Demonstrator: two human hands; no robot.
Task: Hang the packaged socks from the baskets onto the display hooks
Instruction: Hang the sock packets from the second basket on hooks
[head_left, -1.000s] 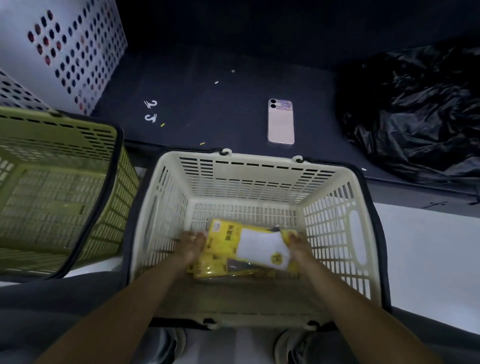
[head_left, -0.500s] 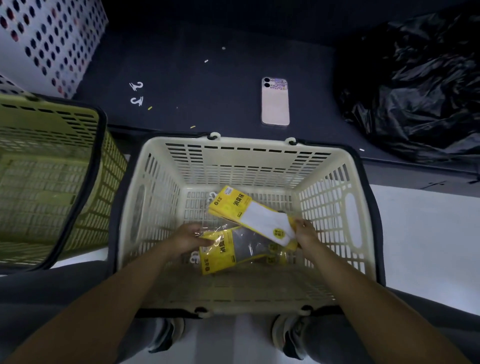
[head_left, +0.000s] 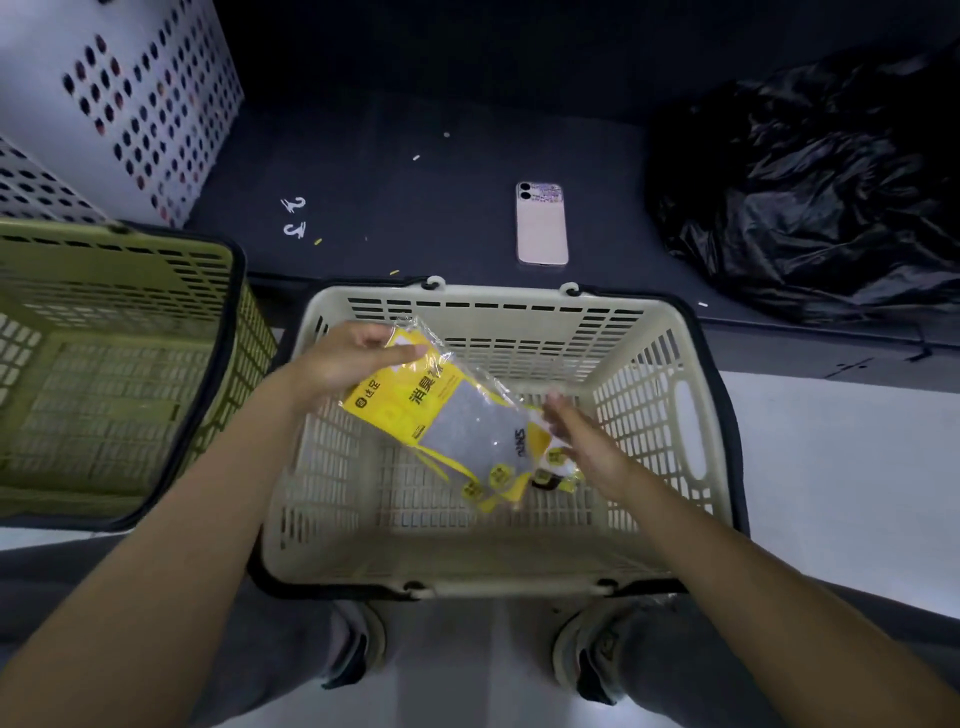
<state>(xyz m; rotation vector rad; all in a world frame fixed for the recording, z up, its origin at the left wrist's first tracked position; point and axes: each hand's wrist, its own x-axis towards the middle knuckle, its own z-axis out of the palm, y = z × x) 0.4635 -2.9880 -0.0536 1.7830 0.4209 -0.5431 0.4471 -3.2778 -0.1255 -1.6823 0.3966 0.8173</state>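
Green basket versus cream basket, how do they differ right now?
The green basket sits to the left, cut off by the frame; the cream basket sits centred, fully in view. The green basket shows nothing inside its visible part; over the cream basket the left hand pinches sock packs. Both are slotted plastic with dark handles.

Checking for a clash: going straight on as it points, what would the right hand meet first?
Probably the sock packs that the left hand grips; the right hand is nearly at their edge, though depth is unclear.
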